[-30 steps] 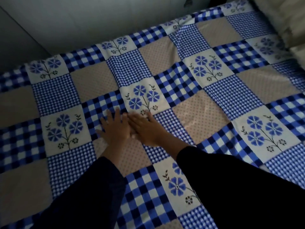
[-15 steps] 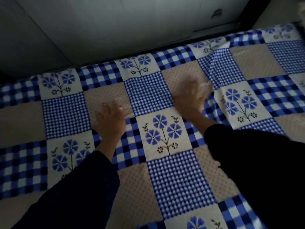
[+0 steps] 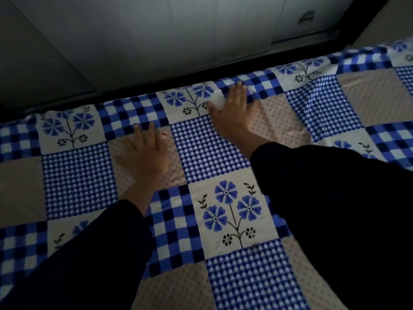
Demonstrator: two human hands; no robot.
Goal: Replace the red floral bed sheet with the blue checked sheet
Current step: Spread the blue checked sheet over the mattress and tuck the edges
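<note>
**Item 1: blue checked sheet** [image 3: 212,153]. Patchwork print of fine blue gingham squares, larger navy-and-blue check squares, beige dotted squares and white panels with blue flowers on dark stems. It lies spread across the bed, which it covers wholly in the head view. Its far edge runs along a dark gap [image 3: 134,88]. The cloth is mostly flat, with soft creases in the beige and gingham squares at the right [image 3: 312,121], near the right hand.

**Item 2: left hand** [image 3: 148,153]. Palm down on the sheet, fingers straight and close together, grasping nothing. It rests on a beige dotted square, and its fingertips reach the border of a large-check square. A dark left sleeve [image 3: 89,253] covers the forearm to the wrist.

**Item 3: right hand** [image 3: 234,110]. Palm down and released, fingers straight and slightly spread, thumb out to the side. It presses flat on the sheet close to the far edge, further away than the left hand. It lies where a flower panel, a large-check square and a beige dotted square meet. A dark right sleeve [image 3: 335,209] covers the arm and hides much of the sheet at the lower right.

**Item 4: surroundings.** Pale grey panels [image 3: 156,36] stand beyond the dark gap, with vertical seams between them. A small recessed handle [image 3: 306,17] sits in the panel at the upper right. The light is dim, and detail in both sleeves is lost.
</note>
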